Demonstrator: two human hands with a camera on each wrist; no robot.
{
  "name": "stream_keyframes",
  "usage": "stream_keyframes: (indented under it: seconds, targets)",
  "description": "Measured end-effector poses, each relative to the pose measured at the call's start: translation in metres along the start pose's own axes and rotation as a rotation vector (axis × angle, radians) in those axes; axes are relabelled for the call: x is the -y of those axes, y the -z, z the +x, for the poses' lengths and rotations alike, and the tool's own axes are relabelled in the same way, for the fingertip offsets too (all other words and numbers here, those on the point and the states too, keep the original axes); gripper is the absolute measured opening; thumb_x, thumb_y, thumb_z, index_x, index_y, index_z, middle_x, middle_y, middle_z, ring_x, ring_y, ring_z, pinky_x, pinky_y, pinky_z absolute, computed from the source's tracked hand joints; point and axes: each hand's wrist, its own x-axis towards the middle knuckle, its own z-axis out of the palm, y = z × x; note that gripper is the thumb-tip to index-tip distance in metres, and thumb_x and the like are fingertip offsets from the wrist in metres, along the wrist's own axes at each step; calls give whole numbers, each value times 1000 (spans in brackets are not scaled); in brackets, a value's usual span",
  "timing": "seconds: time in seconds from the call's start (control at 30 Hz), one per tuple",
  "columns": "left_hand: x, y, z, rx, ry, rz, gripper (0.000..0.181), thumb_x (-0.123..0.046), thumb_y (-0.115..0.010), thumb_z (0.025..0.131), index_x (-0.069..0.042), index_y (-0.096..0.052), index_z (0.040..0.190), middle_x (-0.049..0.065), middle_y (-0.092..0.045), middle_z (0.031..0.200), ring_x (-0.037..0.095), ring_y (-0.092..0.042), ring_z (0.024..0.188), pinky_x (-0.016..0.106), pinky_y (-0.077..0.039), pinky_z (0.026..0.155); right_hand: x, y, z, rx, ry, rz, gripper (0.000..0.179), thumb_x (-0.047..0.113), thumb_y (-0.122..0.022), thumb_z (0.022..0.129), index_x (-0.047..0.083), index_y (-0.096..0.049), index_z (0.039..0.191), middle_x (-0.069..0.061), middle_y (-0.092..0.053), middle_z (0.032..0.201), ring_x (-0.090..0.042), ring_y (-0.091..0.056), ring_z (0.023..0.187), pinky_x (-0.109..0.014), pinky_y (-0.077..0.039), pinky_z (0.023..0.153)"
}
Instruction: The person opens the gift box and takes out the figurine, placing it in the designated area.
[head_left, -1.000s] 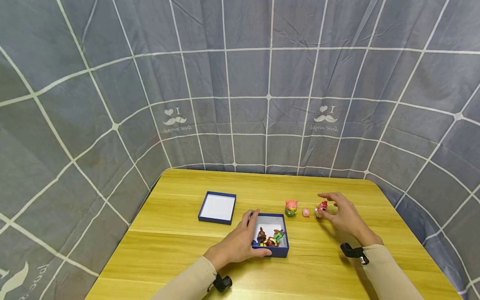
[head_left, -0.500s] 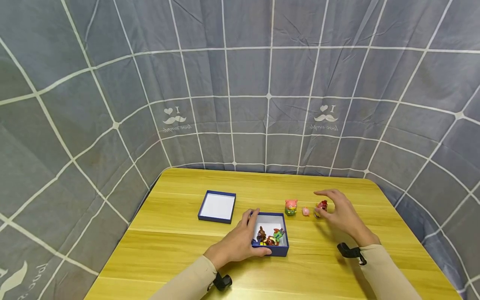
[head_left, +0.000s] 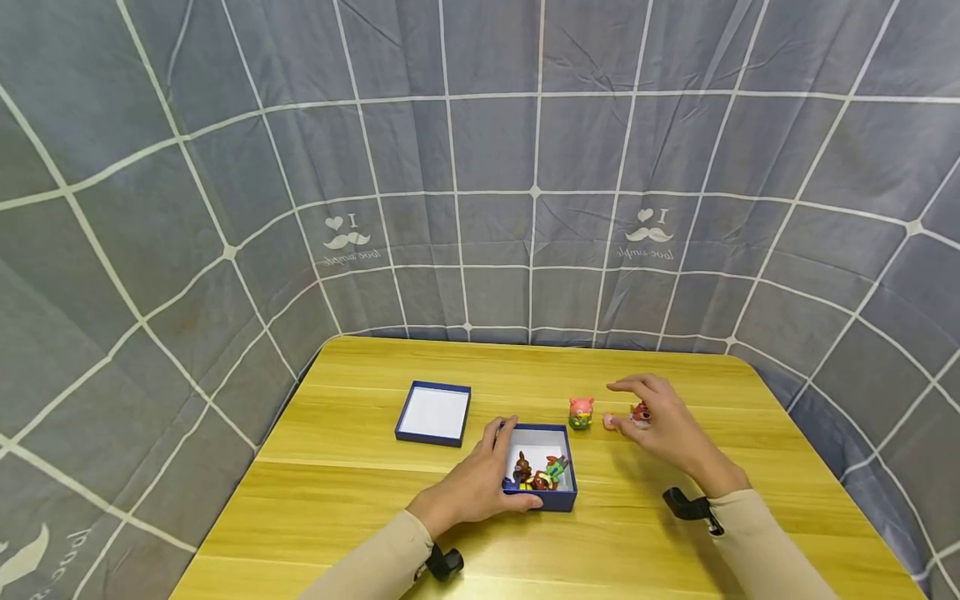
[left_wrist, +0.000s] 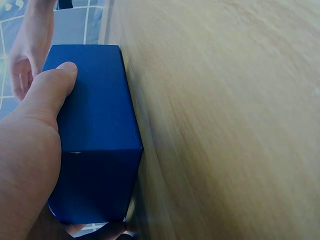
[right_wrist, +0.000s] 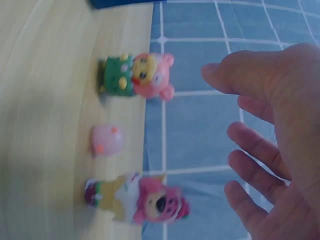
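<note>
The left hand (head_left: 474, 487) grips the blue box (head_left: 557, 501), thumb against its near wall. To the box's right, the right hand (head_left: 670, 431) hangs loose, thumb and fingers parted, near the small pink figure (right_wrist: 107, 140) and bear figure (right_wrist: 161, 204).

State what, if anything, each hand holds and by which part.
The left hand grips the blue box by its left side, thumb against the near wall. The right hand holds nothing.
</note>
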Motion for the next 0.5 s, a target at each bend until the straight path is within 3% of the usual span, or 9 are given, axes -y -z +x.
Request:
stream_keyframes:
  seconds: [0.3,0.5]
  targets:
    - [1,-1,1,-7,-4,-3,133,-71,-87,98,-7,-11,187,29,-22,189,46,-56,162,58,-59,125,28,-8,7,39,136,-3,52,2,-101,87,6,-80,135,-13,-76,134,-39,-71,125,-64,-63,102]
    - [1,0,1,-9,-8,0,133,-71,-87,98,-7,-11,187,30,-22,189,47,-57,161,58,-60,124,45,-15,11,125,173,16,55,9,-102,90,12,-79,139,-6,-76,137,-29,-74,127,-54,-68,104]
